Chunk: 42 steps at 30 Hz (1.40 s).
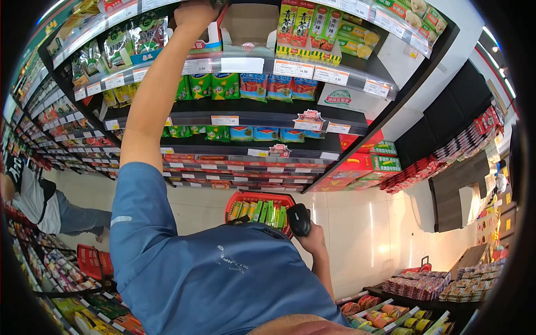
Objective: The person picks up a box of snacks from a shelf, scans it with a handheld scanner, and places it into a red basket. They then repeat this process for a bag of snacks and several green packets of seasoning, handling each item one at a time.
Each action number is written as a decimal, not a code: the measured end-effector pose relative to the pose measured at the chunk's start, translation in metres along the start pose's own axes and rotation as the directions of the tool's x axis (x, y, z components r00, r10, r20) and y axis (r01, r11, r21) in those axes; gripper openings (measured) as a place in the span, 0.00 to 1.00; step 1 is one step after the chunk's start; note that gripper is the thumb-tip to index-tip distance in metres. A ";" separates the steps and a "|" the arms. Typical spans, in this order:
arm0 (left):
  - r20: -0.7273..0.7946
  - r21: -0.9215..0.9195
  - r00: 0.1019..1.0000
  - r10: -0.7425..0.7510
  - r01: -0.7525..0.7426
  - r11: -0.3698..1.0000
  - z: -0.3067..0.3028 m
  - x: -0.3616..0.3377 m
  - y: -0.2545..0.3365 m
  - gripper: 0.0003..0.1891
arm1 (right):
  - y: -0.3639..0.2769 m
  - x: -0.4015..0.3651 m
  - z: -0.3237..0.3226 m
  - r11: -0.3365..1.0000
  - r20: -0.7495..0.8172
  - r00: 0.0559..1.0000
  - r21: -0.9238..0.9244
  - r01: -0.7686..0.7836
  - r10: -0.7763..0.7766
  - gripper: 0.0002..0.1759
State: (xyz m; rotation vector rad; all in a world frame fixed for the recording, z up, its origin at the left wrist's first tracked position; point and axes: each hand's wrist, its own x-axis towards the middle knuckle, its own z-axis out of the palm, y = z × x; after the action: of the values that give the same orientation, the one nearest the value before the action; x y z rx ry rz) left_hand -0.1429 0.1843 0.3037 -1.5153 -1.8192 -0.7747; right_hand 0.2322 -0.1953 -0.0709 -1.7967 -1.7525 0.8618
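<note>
My left arm stretches up to the upper shelf, where my left hand point(194, 15) is above an open white and red display carton point(211, 40). The fingers of that hand are cut off at the frame's top edge. Low in front of my body, my right hand point(314, 239) is closed around a rounded black handheld device point(299, 219) that resembles a barcode scanner. Beside it is a red shopping basket point(260, 196) holding several slim green and yellow boxes point(261, 212). My torso covers the near part of the basket.
An open brown carton point(248, 28) and red and green boxes point(309, 28) share the upper shelf. Green bags point(224, 86) sit lower. On the left, another person point(42, 206) stands near a red basket point(94, 261). Stacked cartons point(357, 164) flank the shelf's right end.
</note>
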 end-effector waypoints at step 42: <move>0.160 -0.939 0.912 -0.377 0.024 -0.342 -0.030 -0.246 -0.029 0.10 | -0.193 0.015 -0.035 0.863 -0.002 0.905 0.299 0.408 -0.426 0.21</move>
State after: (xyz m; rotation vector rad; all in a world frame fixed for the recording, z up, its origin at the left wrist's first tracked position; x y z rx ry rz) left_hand -0.1362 0.0061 0.1287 -1.6080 -0.8379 -3.1810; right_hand 0.1243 -0.1649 0.0904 -1.1489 -1.8438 0.9395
